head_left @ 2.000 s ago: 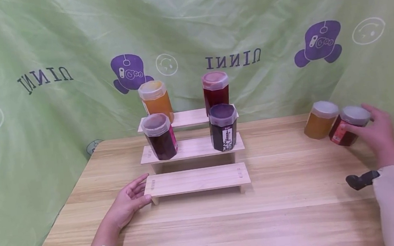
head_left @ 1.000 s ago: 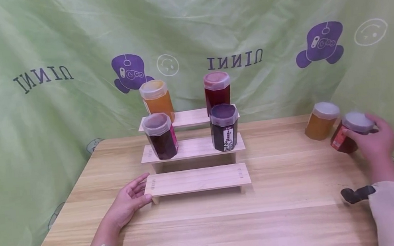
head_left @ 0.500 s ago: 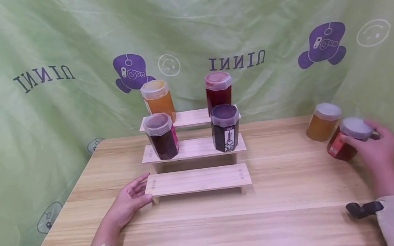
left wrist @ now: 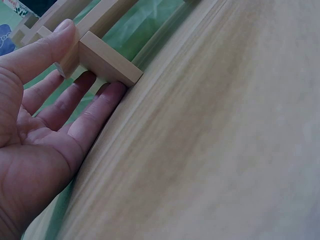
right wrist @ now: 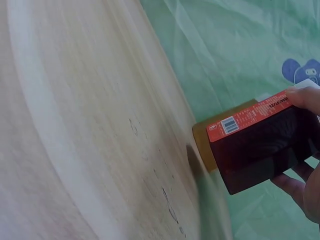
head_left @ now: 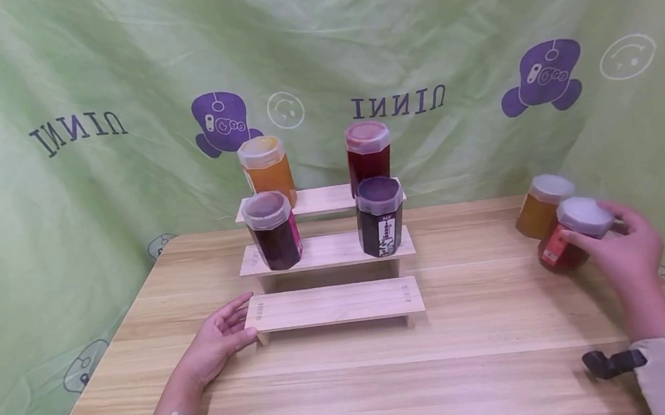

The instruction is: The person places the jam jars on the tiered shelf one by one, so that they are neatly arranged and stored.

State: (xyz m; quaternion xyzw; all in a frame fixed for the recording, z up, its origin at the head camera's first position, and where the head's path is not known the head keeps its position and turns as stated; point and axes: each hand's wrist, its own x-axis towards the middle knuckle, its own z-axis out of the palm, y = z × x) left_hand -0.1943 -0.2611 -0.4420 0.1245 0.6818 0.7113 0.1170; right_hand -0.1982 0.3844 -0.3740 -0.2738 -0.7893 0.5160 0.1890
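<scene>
In the head view, we see the left hand pinching the left end of the lowest step, while the right hand grips a tilted red jar near its lid, just before an amber jar. From the left wrist, we find the thumb on the step's edge, fingers by its leg. From the right wrist, we see the red jar held clear of the table, its barcode label showing.

A path over the tabletop runs between the red-labelled jar in my right hand and the lowest shelf; an amber jar crowds just beyond, my left hand blocking the shelf's left end.
</scene>
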